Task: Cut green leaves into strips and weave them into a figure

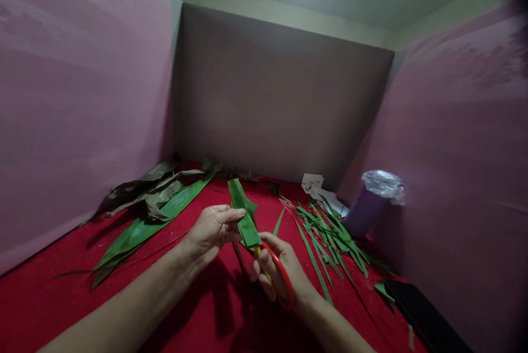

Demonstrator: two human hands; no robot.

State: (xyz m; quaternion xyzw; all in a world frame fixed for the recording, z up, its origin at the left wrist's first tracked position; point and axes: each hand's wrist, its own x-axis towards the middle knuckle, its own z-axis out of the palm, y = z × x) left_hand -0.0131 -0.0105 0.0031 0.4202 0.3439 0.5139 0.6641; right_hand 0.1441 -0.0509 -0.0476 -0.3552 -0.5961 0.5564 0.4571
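Note:
My left hand pinches a folded green leaf strip between thumb and fingers, holding it above the red cloth. Around the handles of a pair of scissors, red on the outside with yellow inside, my right hand is closed. The scissors are at the lower end of the leaf strip. Their blades are mostly hidden behind the leaf and my fingers, so how far they are apart does not show.
Long green leaves and dried brown leaves lie at the left. Several cut green strips are spread at the right, near white papers, a purple container topped with foil, and a black flat object. Pink-covered panels stand on both sides.

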